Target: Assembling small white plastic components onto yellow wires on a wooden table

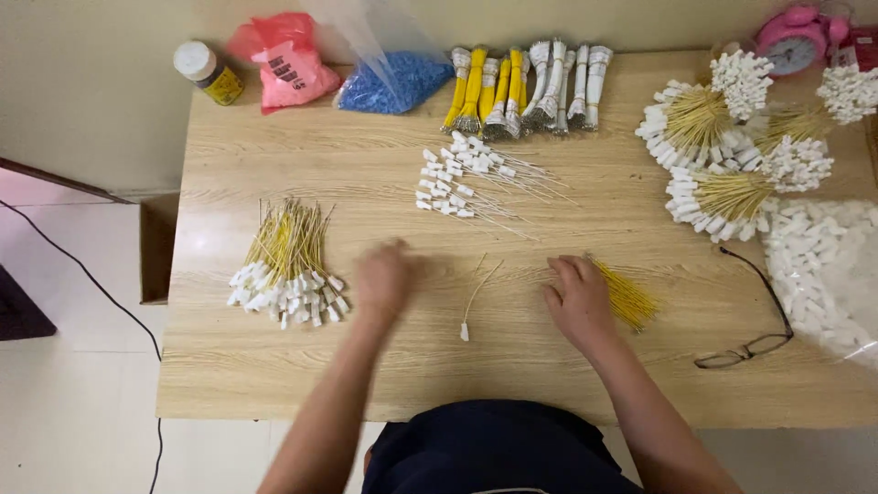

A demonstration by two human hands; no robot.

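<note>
Lying near-upright, white wire (476, 302) points plug toward person

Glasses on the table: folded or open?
Open. The glasses lie with one temple arm stretched out straight toward the table's back.

A single head-worn camera looks almost straight down on the wooden surface (549, 366) from above the person's torso; the near edge runs along the bottom of the frame, the far edge meets the wall at the top. It sits high enough to take in nearly the whole surface, with floor (73, 412) showing at left; no second view shares the scene.
</note>
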